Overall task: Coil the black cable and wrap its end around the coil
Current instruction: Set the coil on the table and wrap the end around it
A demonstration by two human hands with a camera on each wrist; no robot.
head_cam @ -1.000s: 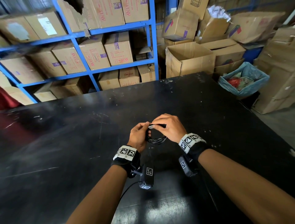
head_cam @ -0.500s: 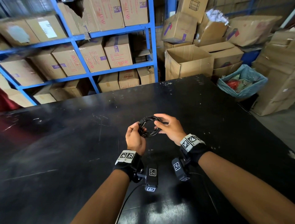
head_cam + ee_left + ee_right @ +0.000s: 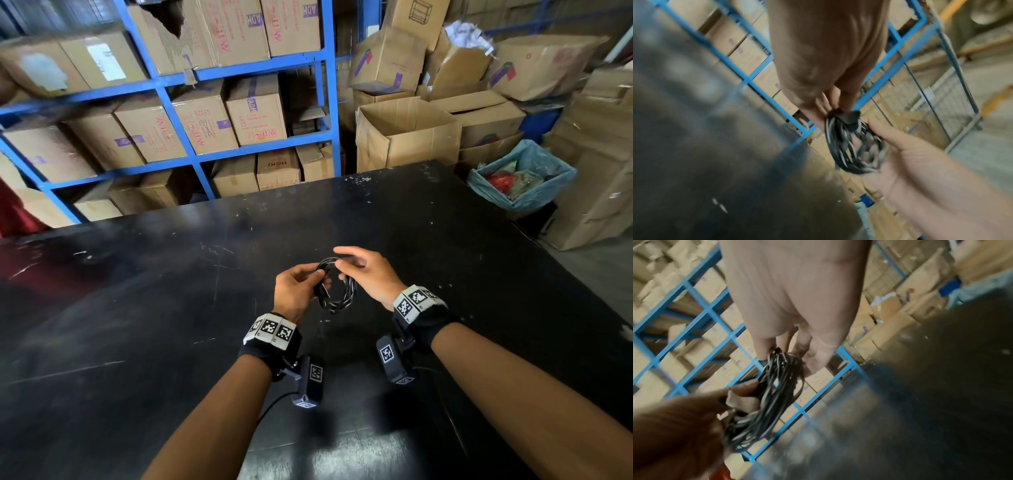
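Observation:
The black cable (image 3: 346, 298) is wound into a small round coil and held above the black table (image 3: 164, 308). My left hand (image 3: 317, 274) grips the coil's left side, where the strands bunch together, with thumb and curled fingers. My right hand (image 3: 339, 260) holds the coil's far top edge lightly between thumb and fingers, palm turned toward the left hand. In the left wrist view the left fingers (image 3: 846, 104) pinch the coil (image 3: 851, 151) at a dark wrapped spot. In the right wrist view the coil (image 3: 774, 394) hangs between both hands. The cable's end is not plain to see.
Blue shelving (image 3: 329, 102) full of cardboard boxes stands behind the table. An open carton (image 3: 407, 137) and a blue-lined bin (image 3: 520, 178) sit past the table's far right corner. The tabletop around my hands is bare and scuffed.
The coil has turned from edge-on to facing up and now hangs lower between my hands. My right hand has shifted from covering the coil to holding its far edge.

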